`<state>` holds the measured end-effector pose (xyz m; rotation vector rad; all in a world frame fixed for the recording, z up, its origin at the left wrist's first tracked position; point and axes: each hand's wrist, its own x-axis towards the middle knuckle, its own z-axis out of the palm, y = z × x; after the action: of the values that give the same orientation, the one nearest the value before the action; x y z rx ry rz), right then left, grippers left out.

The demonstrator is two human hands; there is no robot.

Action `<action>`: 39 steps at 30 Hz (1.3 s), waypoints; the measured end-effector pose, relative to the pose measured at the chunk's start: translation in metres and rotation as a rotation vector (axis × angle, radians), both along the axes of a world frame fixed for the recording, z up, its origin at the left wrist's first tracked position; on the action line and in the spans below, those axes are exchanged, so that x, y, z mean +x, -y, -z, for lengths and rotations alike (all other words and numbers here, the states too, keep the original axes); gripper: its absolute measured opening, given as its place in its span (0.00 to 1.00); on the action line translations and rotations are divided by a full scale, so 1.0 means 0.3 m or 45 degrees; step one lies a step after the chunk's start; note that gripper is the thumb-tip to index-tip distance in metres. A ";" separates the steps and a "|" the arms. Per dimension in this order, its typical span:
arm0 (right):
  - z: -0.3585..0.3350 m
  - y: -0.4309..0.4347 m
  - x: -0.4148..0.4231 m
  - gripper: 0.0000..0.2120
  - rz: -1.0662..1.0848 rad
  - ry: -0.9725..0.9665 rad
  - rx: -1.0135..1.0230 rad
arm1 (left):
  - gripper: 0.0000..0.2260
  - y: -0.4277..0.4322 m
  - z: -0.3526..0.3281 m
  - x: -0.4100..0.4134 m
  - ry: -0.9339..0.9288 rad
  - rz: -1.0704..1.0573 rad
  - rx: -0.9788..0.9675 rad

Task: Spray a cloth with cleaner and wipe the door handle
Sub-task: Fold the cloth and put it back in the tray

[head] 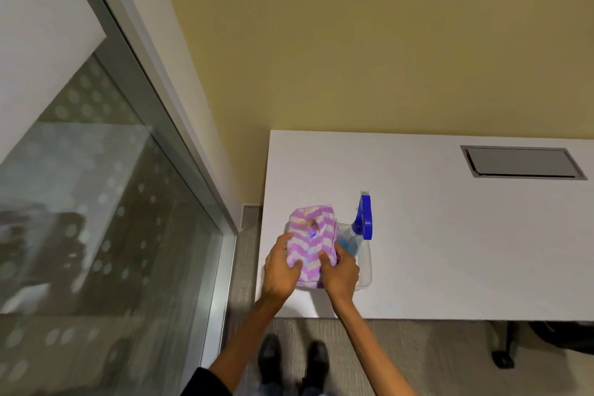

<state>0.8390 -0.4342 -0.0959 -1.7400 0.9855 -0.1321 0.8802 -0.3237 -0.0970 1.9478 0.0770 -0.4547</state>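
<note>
Head view | both hands (283, 262) (339, 270) grip cloth (313, 243) | spray bottle (361, 222) beside — white table (450, 251)

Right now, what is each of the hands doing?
Left hand: closed on the striped cloth.
Right hand: closed on the same cloth.

Mustard-yellow wall (353, 42) behind a white table (466, 235), with a grey rectangular cover plate (522, 161) set flush in the tabletop near its far right. Glass panel (96, 219) at left, dotted with frosted circles and bounded by a white and silver metal frame (180, 100) running diagonally down to the floor. Grey carpet (418, 360) below, with a dark chair base (504, 350) under the table's near edge at right.
</note>
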 end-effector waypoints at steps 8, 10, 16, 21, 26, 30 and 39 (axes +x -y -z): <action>0.070 -0.027 0.029 0.15 -0.067 -0.080 -0.181 | 0.21 0.010 0.085 0.016 0.186 0.168 0.217; 0.080 -0.035 0.039 0.16 -0.074 -0.113 -0.204 | 0.18 0.008 0.085 -0.002 0.457 0.168 0.252; 0.116 -0.037 0.068 0.18 -0.147 -0.316 -0.203 | 0.20 0.050 0.093 -0.012 0.677 0.419 0.416; 0.149 -0.024 0.078 0.17 -0.229 -0.412 -0.190 | 0.18 0.079 0.112 0.017 0.369 0.360 0.396; 0.163 -0.018 0.079 0.15 -0.276 -0.445 -0.177 | 0.19 0.093 0.136 0.020 0.324 0.467 0.576; 0.155 -0.013 0.079 0.18 -0.402 -0.491 -0.207 | 0.16 0.106 0.126 0.006 0.246 0.414 0.513; 0.096 -0.001 0.013 0.16 -0.630 -0.456 -0.415 | 0.21 0.038 0.127 -0.051 0.509 0.532 0.626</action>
<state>0.8430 -0.4340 -0.1246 -2.3121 0.7793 0.3672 0.8648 -0.3351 -0.1352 2.5154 -0.5291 -0.3235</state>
